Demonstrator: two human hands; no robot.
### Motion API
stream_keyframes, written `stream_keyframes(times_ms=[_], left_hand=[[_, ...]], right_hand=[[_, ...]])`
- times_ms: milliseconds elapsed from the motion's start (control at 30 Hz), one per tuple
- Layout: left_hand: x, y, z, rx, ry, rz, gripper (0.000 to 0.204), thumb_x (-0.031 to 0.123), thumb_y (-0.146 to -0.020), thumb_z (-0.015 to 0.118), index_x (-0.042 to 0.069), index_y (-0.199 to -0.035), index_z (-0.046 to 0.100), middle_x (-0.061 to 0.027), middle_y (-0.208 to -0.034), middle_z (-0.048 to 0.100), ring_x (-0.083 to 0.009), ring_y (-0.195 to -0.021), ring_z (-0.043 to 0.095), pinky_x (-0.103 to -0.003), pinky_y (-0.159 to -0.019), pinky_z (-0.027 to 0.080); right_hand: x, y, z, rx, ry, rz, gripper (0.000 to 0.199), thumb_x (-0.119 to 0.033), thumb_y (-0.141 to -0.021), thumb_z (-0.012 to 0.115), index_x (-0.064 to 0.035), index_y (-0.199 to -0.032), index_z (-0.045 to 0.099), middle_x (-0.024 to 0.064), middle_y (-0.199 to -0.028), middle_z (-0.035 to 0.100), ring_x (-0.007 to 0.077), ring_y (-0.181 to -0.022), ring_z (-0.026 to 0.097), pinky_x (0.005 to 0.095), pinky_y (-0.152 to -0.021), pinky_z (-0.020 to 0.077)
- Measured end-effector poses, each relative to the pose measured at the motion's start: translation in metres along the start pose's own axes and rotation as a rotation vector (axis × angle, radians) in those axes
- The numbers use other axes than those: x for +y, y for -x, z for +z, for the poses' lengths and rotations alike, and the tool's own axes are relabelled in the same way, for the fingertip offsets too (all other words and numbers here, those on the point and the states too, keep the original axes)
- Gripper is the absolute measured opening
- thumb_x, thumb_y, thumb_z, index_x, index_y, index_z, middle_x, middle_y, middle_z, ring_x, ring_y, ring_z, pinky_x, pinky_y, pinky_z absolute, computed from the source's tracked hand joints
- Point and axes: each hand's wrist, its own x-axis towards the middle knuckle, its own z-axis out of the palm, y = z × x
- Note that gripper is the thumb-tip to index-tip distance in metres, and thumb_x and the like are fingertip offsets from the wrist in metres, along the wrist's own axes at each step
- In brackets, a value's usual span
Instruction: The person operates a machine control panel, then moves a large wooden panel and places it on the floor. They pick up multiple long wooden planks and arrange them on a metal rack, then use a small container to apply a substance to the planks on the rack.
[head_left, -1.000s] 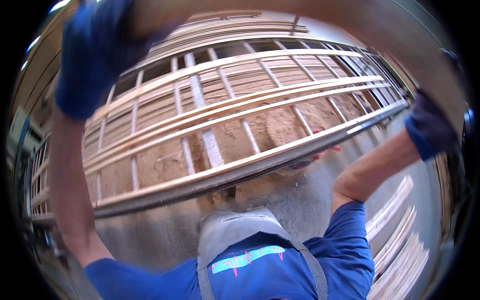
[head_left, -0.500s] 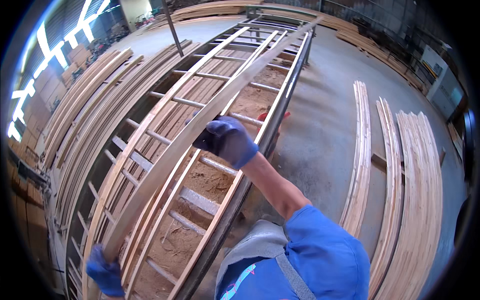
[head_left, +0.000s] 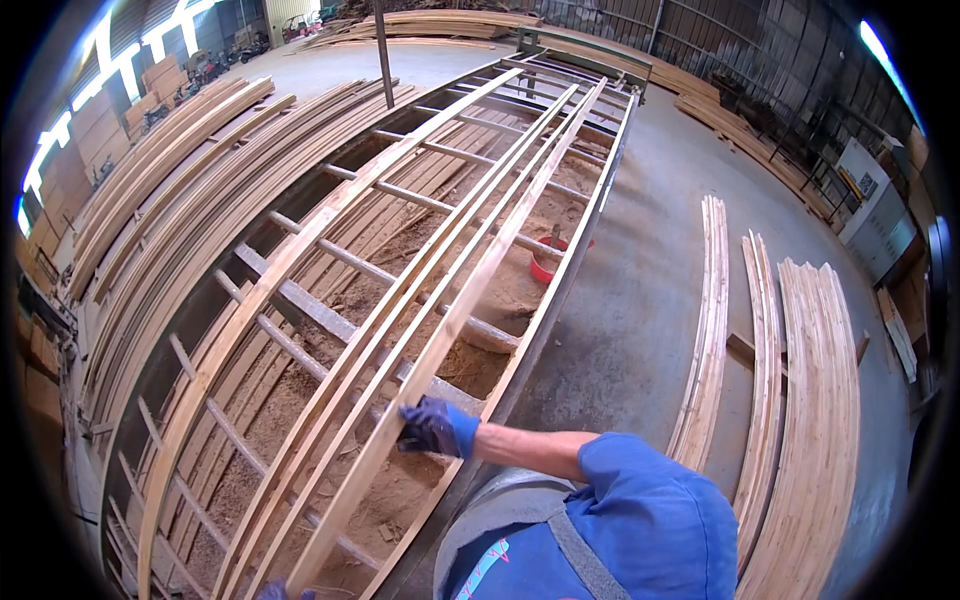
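Note:
A long, narrow wooden board (head_left: 452,318) runs lengthwise along a roller conveyor (head_left: 335,322). My right hand (head_left: 436,427), in a blue and dark glove, is closed on the board's right edge, toward its near end. At the lower edge of the picture only a bit of my gloved left hand (head_left: 285,592) shows, beside the board's near end; its fingers are mostly cut off. Just left of this board lie thinner wooden strips (head_left: 375,328), roughly parallel to it. Farther left, another board (head_left: 262,290) rests across the rollers.
Long planks (head_left: 215,205) are piled left of the conveyor, near a thin upright post (head_left: 383,55). Sawdust and a red bowl (head_left: 545,262) lie beneath the rollers. On the floor to the right are stacked boards (head_left: 815,420). A pale cabinet (head_left: 868,205) stands at the far right.
The board has turned from a slant across the conveyor to lie along it, beside the thinner strips. My right hand has come nearer; my left has moved down, mostly out of view.

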Motion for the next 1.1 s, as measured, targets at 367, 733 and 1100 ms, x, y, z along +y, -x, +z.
stream_keyframes(times_ms=[367,733,1100], left_hand=[[-0.067,0.060,0.066,-0.381,0.052,-0.225,0.061,0.051,-0.090,0.059,0.009,-0.134,0.054,-0.0198,-0.115,0.066,-0.0358,-0.103,0.065,-0.048,-0.094,0.048],[-0.067,0.070,0.064,-0.141,0.260,-0.458,0.035,0.030,-0.079,0.070,0.011,-0.109,0.065,-0.0158,-0.100,0.068,-0.0387,-0.088,0.065,-0.048,-0.075,0.052],[-0.033,0.013,0.071,-0.267,0.046,-0.596,0.022,0.032,-0.078,0.073,0.013,-0.089,0.069,-0.0056,-0.094,0.070,-0.0250,-0.095,0.068,-0.042,-0.075,0.051]], right_hand=[[0.104,-0.012,0.018,-0.083,0.021,0.464,0.026,-0.027,-0.097,0.061,-0.0086,-0.114,0.060,0.0081,-0.103,0.066,0.0246,-0.091,0.070,0.0367,-0.069,0.0607],[0.123,-0.018,0.043,-0.040,0.287,0.786,0.021,-0.023,-0.098,0.054,-0.0065,-0.110,0.060,0.0158,-0.103,0.066,0.0305,-0.087,0.066,0.0419,-0.079,0.0559],[0.052,-0.032,0.068,-0.892,1.903,-0.576,0.051,-0.021,-0.080,0.077,0.0003,-0.123,0.058,0.0185,-0.117,0.065,0.0332,-0.099,0.066,0.0402,-0.084,0.0532]])
